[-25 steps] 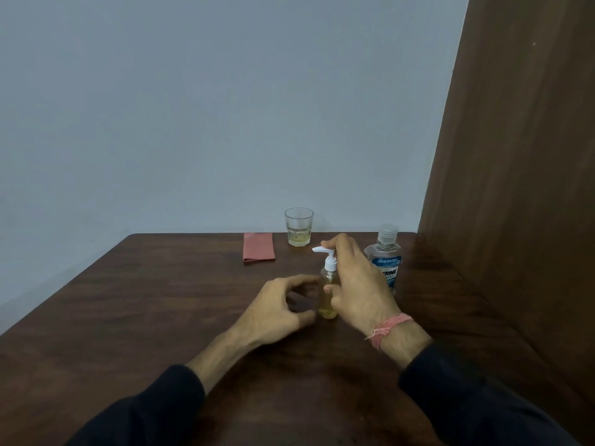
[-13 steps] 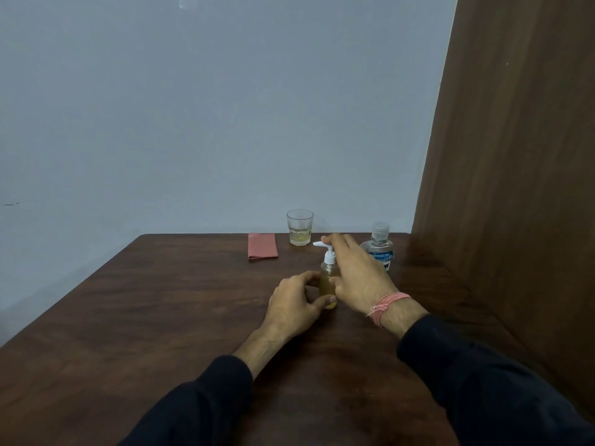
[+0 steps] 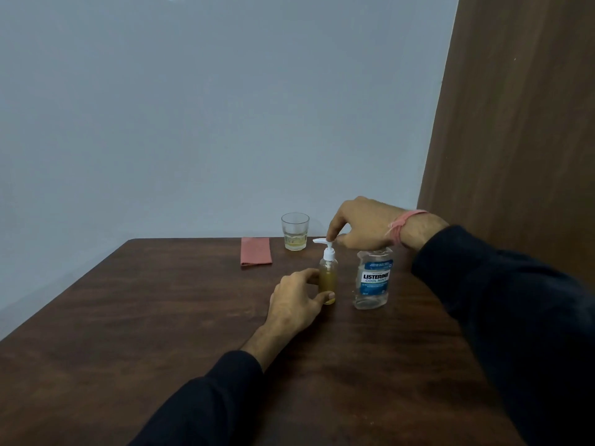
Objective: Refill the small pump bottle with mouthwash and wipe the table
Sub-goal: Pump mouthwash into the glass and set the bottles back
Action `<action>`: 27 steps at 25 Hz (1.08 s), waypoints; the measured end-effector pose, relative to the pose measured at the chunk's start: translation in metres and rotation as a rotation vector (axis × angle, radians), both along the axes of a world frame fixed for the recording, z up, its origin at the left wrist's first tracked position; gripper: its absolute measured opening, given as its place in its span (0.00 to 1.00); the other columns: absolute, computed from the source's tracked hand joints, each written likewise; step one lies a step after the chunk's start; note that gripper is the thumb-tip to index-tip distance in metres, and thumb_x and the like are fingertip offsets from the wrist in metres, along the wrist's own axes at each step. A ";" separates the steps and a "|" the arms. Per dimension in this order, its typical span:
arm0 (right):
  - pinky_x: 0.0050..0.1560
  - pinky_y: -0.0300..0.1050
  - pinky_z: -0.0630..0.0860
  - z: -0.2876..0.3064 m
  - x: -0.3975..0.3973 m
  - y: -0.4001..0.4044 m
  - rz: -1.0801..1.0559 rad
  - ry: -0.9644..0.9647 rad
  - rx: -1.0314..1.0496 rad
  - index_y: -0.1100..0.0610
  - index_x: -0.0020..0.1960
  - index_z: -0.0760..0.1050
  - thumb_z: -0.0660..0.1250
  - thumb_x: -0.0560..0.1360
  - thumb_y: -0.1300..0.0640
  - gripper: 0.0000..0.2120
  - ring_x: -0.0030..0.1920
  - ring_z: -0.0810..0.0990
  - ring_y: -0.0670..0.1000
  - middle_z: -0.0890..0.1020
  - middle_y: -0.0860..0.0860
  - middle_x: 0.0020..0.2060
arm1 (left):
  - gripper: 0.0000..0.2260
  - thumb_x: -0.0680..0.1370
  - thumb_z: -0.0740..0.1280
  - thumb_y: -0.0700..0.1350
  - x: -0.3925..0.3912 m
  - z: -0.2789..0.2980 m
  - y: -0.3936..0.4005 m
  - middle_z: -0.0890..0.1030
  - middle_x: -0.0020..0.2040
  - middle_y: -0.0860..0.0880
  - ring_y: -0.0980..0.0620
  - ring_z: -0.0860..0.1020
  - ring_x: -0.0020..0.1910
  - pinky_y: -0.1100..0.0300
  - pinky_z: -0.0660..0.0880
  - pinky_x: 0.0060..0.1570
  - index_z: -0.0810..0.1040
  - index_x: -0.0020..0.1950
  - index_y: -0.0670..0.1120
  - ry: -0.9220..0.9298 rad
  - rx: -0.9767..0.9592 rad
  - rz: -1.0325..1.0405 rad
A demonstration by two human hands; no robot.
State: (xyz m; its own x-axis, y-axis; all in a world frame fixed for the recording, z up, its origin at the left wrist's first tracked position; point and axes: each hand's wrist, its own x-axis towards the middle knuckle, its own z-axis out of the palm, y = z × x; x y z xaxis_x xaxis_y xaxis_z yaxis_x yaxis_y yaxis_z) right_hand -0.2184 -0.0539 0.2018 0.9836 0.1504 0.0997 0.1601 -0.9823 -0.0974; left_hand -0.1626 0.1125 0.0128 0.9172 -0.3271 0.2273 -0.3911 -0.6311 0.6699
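Observation:
The small pump bottle [image 3: 328,278], holding yellowish liquid and topped with a white pump, stands upright on the dark wooden table [image 3: 161,317]. My left hand [image 3: 297,300] grips its lower body with thumb and fingers. My right hand [image 3: 363,225] is raised above it, the index fingertip resting on the white pump head, the other fingers curled. Just right of the pump bottle stands a clear mouthwash bottle [image 3: 373,278] with a blue label; my right hand hides its cap. A folded pink cloth [image 3: 256,251] lies flat near the table's far edge.
A clear glass [image 3: 295,231] with a little yellowish liquid stands at the far edge by the grey wall, right of the cloth. A brown wooden panel [image 3: 515,123] rises along the table's right side. The table's left edge runs diagonally.
My right hand has lifted off the pump bottle's body and now touches only the pump head, uncovering the mouthwash bottle. My left hand has closed around the pump bottle's base.

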 end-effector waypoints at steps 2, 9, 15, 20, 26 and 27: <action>0.56 0.42 0.75 0.008 0.016 -0.014 0.002 0.058 0.008 0.45 0.61 0.88 0.65 0.80 0.61 0.18 0.57 0.80 0.47 0.85 0.47 0.65 | 0.24 0.79 0.82 0.57 0.014 0.000 -0.010 0.87 0.67 0.61 0.56 0.84 0.67 0.48 0.82 0.71 0.83 0.74 0.58 -0.019 -0.016 0.011; 0.58 0.43 0.74 0.014 0.083 -0.061 -0.015 0.113 0.026 0.43 0.61 0.88 0.67 0.81 0.57 0.16 0.59 0.82 0.48 0.86 0.44 0.64 | 0.25 0.79 0.82 0.56 0.074 -0.001 -0.059 0.87 0.69 0.58 0.56 0.83 0.70 0.51 0.81 0.71 0.83 0.75 0.57 -0.011 -0.040 0.001; 0.36 0.32 0.68 -0.002 0.137 -0.094 -0.071 0.007 0.122 0.40 0.55 0.89 0.68 0.79 0.57 0.15 0.31 0.78 0.37 0.81 0.32 0.30 | 0.26 0.80 0.81 0.56 0.125 -0.002 -0.093 0.87 0.70 0.57 0.53 0.83 0.71 0.48 0.79 0.72 0.82 0.77 0.55 -0.035 -0.063 0.056; 0.42 0.31 0.69 -0.035 0.175 -0.119 -0.075 -0.149 0.287 0.42 0.59 0.89 0.66 0.78 0.61 0.19 0.38 0.72 0.37 0.84 0.47 0.65 | 0.26 0.81 0.81 0.55 0.164 -0.002 -0.120 0.87 0.71 0.53 0.48 0.83 0.72 0.44 0.81 0.72 0.81 0.77 0.52 -0.063 -0.027 0.090; 0.64 0.44 0.77 -0.056 0.192 -0.132 -0.134 -0.253 0.356 0.45 0.63 0.87 0.68 0.79 0.64 0.20 0.44 0.79 0.41 0.82 0.50 0.72 | 0.27 0.81 0.81 0.54 0.192 -0.003 -0.146 0.88 0.70 0.49 0.44 0.85 0.71 0.45 0.82 0.71 0.81 0.78 0.50 -0.052 -0.023 0.103; 0.68 0.47 0.77 -0.057 0.193 -0.133 -0.140 -0.255 0.361 0.45 0.63 0.87 0.68 0.79 0.64 0.20 0.53 0.84 0.47 0.81 0.50 0.72 | 0.27 0.81 0.81 0.54 0.193 -0.003 -0.148 0.87 0.70 0.49 0.44 0.85 0.71 0.45 0.82 0.71 0.80 0.79 0.50 -0.047 -0.019 0.105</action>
